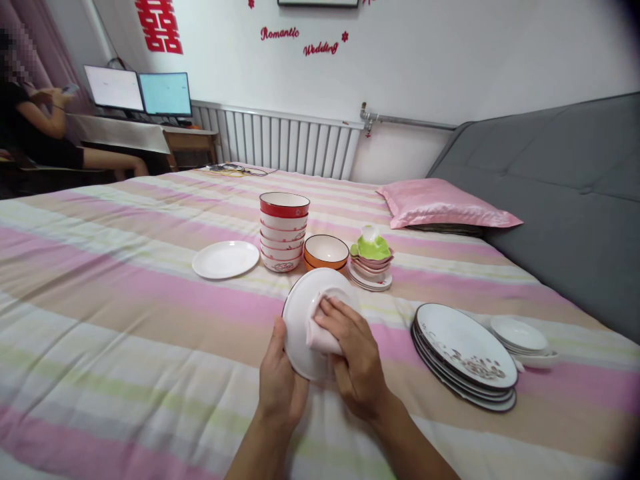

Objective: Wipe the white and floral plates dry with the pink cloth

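My left hand (284,387) grips a white plate (299,333) by its left and lower edge, thumb on the near face. The plate is tilted up above the bed and has a thin dark rim. In my right hand (359,357) is a folded pale pink cloth (323,337), pressed against the middle of the plate. Just beyond the plate stand a tall stack of red and white bowls (283,233) and orange bowls (327,252). Part of the plate is hidden by the cloth and my fingers.
A white oval plate (226,259) lies at left on the striped bedspread (150,320). Small dishes topped by a green leaf-shaped one (373,248), patterned plates (467,347) and small white dishes (520,335) are stacked at right. Behind are a pink pillow (445,202) and a seated person (43,123).
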Motion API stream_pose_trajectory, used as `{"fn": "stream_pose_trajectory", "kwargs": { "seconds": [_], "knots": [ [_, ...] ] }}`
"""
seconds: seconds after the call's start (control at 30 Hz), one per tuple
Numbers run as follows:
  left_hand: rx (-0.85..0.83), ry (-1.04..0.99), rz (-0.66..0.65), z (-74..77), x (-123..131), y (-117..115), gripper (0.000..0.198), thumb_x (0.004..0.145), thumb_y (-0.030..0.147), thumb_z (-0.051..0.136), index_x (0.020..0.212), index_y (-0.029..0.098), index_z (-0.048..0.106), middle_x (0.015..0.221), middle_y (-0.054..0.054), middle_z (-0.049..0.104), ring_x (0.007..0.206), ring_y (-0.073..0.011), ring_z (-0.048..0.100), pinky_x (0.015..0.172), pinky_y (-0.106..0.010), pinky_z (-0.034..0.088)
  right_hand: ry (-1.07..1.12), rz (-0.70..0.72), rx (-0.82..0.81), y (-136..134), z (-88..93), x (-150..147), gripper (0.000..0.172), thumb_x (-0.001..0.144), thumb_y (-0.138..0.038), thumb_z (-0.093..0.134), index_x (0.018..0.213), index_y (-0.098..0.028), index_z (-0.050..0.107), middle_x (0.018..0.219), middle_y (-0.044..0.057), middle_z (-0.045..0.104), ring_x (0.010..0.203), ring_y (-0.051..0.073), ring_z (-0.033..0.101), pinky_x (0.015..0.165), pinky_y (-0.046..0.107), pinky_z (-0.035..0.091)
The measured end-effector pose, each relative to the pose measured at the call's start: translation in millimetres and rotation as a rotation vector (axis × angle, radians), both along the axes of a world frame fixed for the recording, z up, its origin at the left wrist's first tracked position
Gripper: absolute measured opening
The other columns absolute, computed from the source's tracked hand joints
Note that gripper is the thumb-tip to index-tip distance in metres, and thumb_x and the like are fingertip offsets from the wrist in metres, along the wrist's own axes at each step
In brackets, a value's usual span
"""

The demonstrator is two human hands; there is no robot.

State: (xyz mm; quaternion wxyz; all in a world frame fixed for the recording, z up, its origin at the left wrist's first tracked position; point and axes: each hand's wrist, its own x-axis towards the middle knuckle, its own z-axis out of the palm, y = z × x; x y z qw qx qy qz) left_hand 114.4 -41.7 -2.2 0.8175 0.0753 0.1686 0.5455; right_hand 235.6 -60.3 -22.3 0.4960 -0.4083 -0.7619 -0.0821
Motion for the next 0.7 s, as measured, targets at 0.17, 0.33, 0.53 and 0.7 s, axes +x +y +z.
{"fn": "stream_pose_trajectory", "kwargs": {
  "seconds": [0.17, 0.33, 0.53, 0.7],
  "knots": [
    [-0.037, 0.045, 0.035, -1.3, -6.6, 4.8, 0.051, 0.096, 0.037, 0.029, 0.127, 0.005, 0.054, 0.109, -0.017, 0.068, 0.114, -0.0253, 0.058, 0.108, -0.040, 0.035, -0.086, 0.076, -0.023, -3.0, 6.7, -3.1, 0.038, 0.082, -0.011, 0.041, 0.117, -0.014, 0.056, 0.127, 0.011, 0.059, 0.128, 0.022, 0.044, 0.102, 0.042, 0.043],
    [-0.060, 0.048, 0.075, -2.6, -15.3, 9.5, 0.056, 0.095, 0.041, 0.029, 0.124, 0.000, 0.055, 0.106, -0.021, 0.068, 0.111, -0.0280, 0.060, 0.105, -0.043, 0.039, -0.125, 0.129, -0.041, -6.2, 11.8, -8.2, 0.034, 0.081, -0.013, 0.045, 0.112, -0.016, 0.058, 0.121, 0.008, 0.063, 0.123, 0.020, 0.049, 0.100, 0.038, 0.044],
    [-0.055, 0.039, 0.208, -3.7, -21.9, 16.5, 0.055, 0.094, 0.044, 0.031, 0.127, 0.007, 0.054, 0.110, -0.019, 0.068, 0.113, -0.0298, 0.058, 0.103, -0.049, 0.039, -0.146, 0.122, -0.069, -7.7, 12.3, -10.6, 0.034, 0.079, -0.012, 0.043, 0.110, -0.018, 0.057, 0.118, 0.006, 0.065, 0.118, 0.020, 0.052, 0.099, 0.038, 0.044],
    [0.011, -0.010, 0.272, -5.2, -25.9, 20.4, 0.049, 0.093, 0.042, 0.036, 0.130, 0.015, 0.052, 0.115, -0.015, 0.066, 0.117, -0.0283, 0.055, 0.105, -0.050, 0.036, -0.116, -0.013, -0.060, -3.9, 7.9, -9.5, 0.036, 0.078, -0.010, 0.042, 0.109, -0.017, 0.058, 0.114, 0.008, 0.066, 0.113, 0.022, 0.055, 0.095, 0.041, 0.045]
  ]
}}
